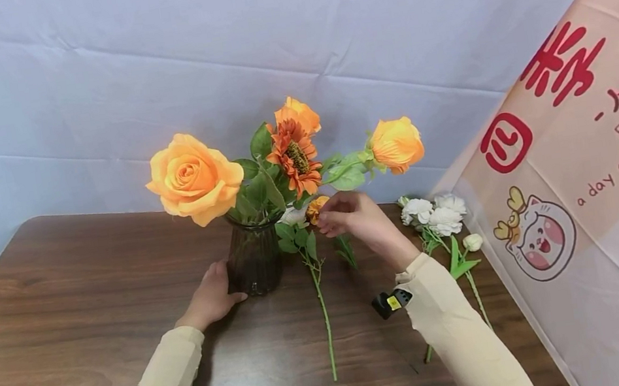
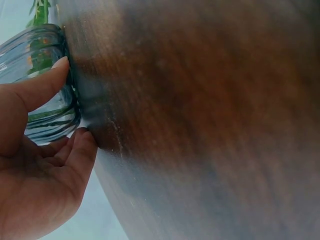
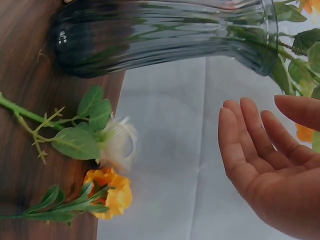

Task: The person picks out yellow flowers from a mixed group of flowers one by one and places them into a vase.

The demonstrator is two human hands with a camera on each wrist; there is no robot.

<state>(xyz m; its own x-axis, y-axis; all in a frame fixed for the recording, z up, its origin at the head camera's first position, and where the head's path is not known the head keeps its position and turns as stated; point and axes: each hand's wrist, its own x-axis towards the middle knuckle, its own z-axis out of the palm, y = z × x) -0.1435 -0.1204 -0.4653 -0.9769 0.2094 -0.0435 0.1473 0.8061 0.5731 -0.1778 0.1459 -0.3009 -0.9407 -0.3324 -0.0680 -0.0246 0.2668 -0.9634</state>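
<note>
A ribbed, smoky glass vase (image 1: 255,260) stands upright on the table, holding orange roses and a rust-orange sunflower (image 1: 295,158). One large rose (image 1: 188,178) leans out left, another (image 1: 396,144) out right. My left hand (image 1: 214,295) holds the vase low at its base, thumb in front and fingers around the side. Beside the vase rim, below the right-leaning rose, my right hand (image 1: 357,219) is raised with loosely bent fingers. The right wrist view shows nothing between them. Beneath it lie a white rose (image 3: 120,145) and a small orange flower (image 3: 112,195), both on green stems.
White blossoms (image 1: 443,217) and a white tulip (image 1: 473,242) lie at the table's right side. A pale cloth (image 1: 207,55) hangs behind the brown wooden table (image 1: 93,302). A printed banner (image 1: 589,193) borders the right edge.
</note>
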